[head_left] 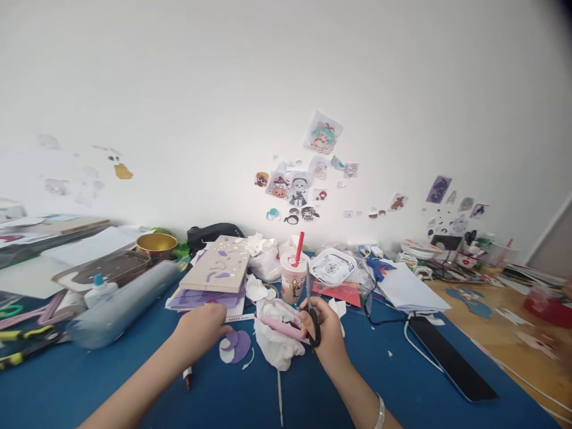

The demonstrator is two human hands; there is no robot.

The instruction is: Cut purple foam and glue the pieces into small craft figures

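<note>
1. At near right of centre, scissors (317,332) are gripped by the right hand (330,329), fingers curled at the black handles, blades pointed up.
2. At near left of centre, the left hand (206,322) is held with bent fingers beside paper circles (243,344); whether anything is pinched cannot be told.
3. Circles, purple and white, are overlapped on the blue table (223,399), left of crumpled white tissue (277,353).
4. Pink rod (282,327) is laid across the tissue, right end by the right hand.
5. Just beyond the tissue, a cup (291,283) is stood upright, red straw (300,245) inserted.
6. Left of the cup, a beige board (221,265) is stacked on purple sheets (203,299).
7. Right of the cup, a patterned white dish (333,266) is placed; red paper (339,293) is seen on its near side.
8. Far left, a gold bowl (156,244) is set.
9. Far wall (201,119): stickers (299,187) are attached.
</note>
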